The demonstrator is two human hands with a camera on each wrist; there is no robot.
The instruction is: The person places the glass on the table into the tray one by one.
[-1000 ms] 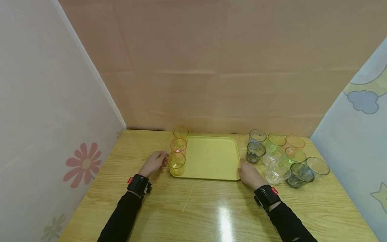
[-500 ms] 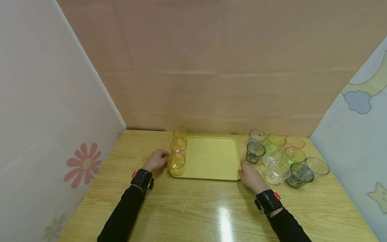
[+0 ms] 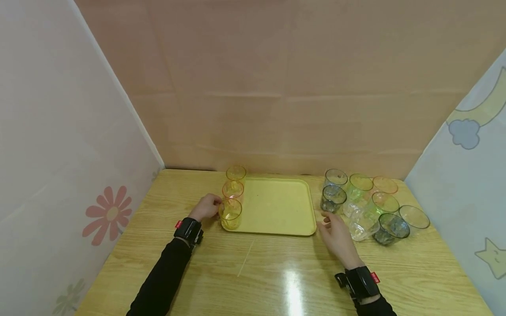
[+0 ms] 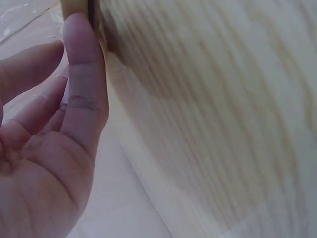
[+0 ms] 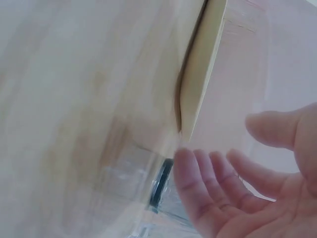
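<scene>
A yellow rectangular tray (image 3: 278, 206) lies on the wooden table, with three tinted glasses in a column along its left side. The front one is a yellow glass (image 3: 231, 216). Behind it stand a red-rimmed glass (image 3: 233, 190) and another yellow glass (image 3: 236, 174). My left hand (image 3: 206, 207) is at the tray's left edge, beside the front glass; in the left wrist view, one nearly straight finger touches the tray edge (image 4: 74, 6). My right hand (image 3: 337, 237) is off the tray's right corner with loosely bent fingers, holding nothing, just in front of a dark glass (image 3: 333, 201).
Several more glasses crowd the table's right side: a blue-grey glass (image 3: 336, 176), green glasses (image 3: 360, 184), a dark glass (image 3: 391, 232) and a clear glass (image 3: 414, 219). One clear glass (image 3: 361, 226) appears to lie on its side. A brown wall covering (image 3: 276, 109) rises behind.
My right hand has left the tray's right edge and shifted slightly right, its fingers loosening. The left hand stays near the tray's left edge. Tray and glasses look unmoved.
</scene>
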